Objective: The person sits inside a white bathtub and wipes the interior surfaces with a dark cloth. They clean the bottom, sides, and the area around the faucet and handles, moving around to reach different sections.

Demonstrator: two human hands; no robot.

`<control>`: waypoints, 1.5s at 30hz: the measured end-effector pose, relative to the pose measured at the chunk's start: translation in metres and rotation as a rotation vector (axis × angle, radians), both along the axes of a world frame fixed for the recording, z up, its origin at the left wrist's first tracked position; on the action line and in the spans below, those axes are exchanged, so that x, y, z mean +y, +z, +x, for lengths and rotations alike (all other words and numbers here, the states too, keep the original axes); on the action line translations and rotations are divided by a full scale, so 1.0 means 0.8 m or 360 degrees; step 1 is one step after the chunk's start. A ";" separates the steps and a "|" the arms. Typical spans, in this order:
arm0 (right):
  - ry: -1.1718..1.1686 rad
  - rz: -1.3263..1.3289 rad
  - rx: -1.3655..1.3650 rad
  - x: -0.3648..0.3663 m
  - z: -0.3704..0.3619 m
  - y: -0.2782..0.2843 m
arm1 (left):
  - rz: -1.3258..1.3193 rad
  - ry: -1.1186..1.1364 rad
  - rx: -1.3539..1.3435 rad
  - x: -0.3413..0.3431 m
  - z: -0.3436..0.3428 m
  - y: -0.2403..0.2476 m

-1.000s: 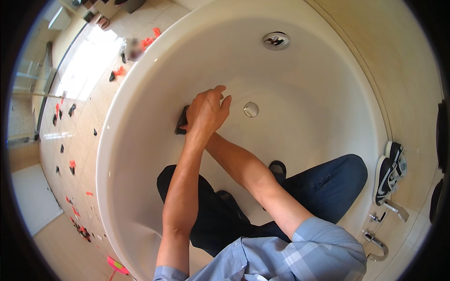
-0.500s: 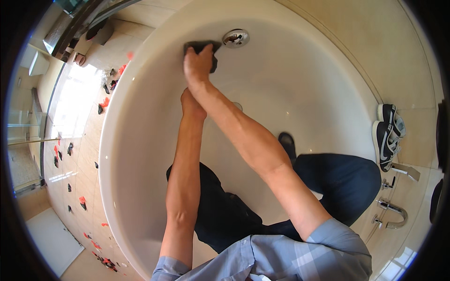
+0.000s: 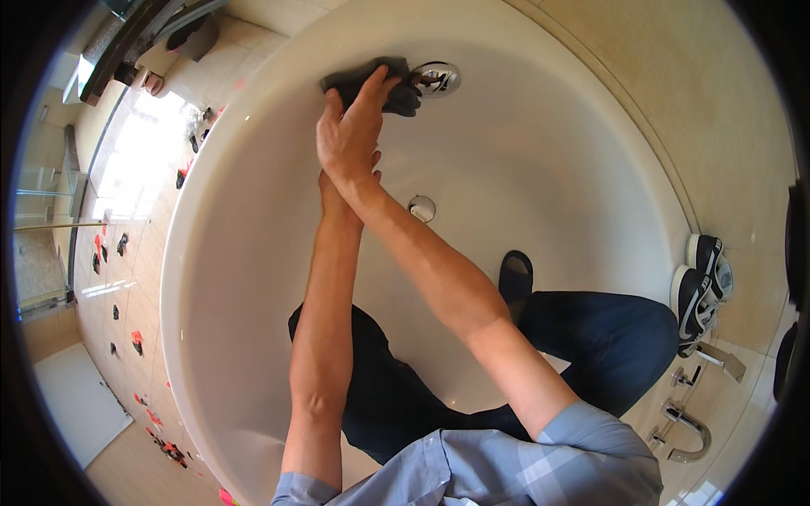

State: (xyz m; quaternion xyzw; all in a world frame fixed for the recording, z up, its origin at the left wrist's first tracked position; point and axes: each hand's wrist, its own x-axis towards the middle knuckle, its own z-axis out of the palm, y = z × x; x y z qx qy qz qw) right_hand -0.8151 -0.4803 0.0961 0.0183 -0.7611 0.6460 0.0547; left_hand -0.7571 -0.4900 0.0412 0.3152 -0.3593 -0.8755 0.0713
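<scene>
I sit in a white bathtub (image 3: pixel 540 169), bent toward its far wall. My right hand (image 3: pixel 353 139) has its fingers stretched over a dark grey cloth (image 3: pixel 395 94) and presses it against the wall. The cloth is bunched and touches or nearly touches the left side of the round chrome overflow fitting (image 3: pixel 437 79). Beneath my right wrist is my left hand (image 3: pixel 332 196), mostly hidden. A couple of its fingertips show apart at the right side of that wrist, seemingly against the tub, with nothing seen in them. The round drain (image 3: pixel 422 208) lies to the right of my forearms.
Black-and-white sneakers (image 3: pixel 697 297) stand on the tub's right ledge, close to a chrome tap (image 3: pixel 692 430). A dark slipper (image 3: pixel 515 275) is on my foot. Small red and black scraps (image 3: pixel 137 341) lie scattered over the tiled floor at the left, near a white mat (image 3: pixel 80 405).
My right hand has slid the cloth slightly right toward the overflow fitting, and its fingers have spread more. The view has shifted a little. Fingertips of my left hand now show.
</scene>
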 end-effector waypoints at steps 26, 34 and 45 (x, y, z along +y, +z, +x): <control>-0.0090 0.2024 0.1226 0.306 -0.084 -0.048 | -0.0117 -0.0469 -0.0156 0.054 -0.028 -0.011; 0.0327 0.2431 0.1032 0.397 -0.051 -0.150 | -0.0281 -0.0688 -0.0164 0.078 -0.023 -0.001; -0.0286 0.2506 0.0782 0.469 0.002 -0.054 | -0.0364 -0.0973 -0.0132 0.112 -0.018 0.000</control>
